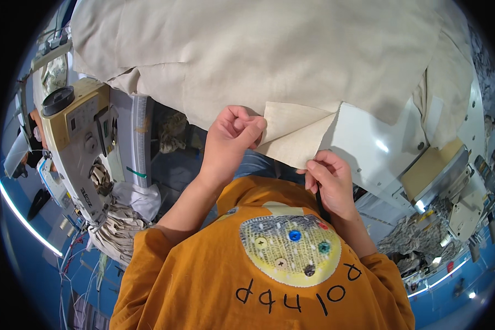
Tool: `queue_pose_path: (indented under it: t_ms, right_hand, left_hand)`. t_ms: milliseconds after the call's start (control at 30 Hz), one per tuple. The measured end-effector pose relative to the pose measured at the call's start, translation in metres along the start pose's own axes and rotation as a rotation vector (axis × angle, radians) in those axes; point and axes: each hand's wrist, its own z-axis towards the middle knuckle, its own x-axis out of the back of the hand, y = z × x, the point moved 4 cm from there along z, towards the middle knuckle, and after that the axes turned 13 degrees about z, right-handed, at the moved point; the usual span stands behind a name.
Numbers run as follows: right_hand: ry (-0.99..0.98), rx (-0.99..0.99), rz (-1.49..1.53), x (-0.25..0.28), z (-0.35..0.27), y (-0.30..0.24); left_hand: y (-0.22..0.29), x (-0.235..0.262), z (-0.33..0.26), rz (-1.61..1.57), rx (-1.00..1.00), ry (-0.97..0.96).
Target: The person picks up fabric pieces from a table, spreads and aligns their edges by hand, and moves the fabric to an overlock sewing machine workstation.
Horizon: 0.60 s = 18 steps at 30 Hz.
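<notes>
A small beige fabric piece (294,131) with a fold across it is stretched between my two hands, close to my body. My left hand (235,135) pinches its left edge between thumb and fingers. At its lower right corner, my right hand (329,179) grips the cloth between thumb and forefinger. Just beyond, a large spread of beige fabric (269,49) covers the table, and the small piece lies against its near edge. Whether the two are joined, I cannot tell.
To the left stands a cream sewing machine (82,140) with a black round knob on top. Bunched cloth (118,231) hangs below it. On the right, a white tabletop (371,146) shows beside a tan box-like block (432,168), with grey cloth heaps (412,231) lower down.
</notes>
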Motion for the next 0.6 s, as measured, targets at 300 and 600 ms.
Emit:
queue_pose_path:
  t_ms: [300,600]
  right_hand:
    - [0.032,-0.017,0.026,0.003,-0.001,0.004]
    - [0.083,-0.006,0.006,0.003,0.004,0.004]
  left_hand:
    - [-0.002,0.003,0.001,0.110,-0.147,0.135]
    - [-0.009,0.001,0.005,0.007,-0.191,0.178]
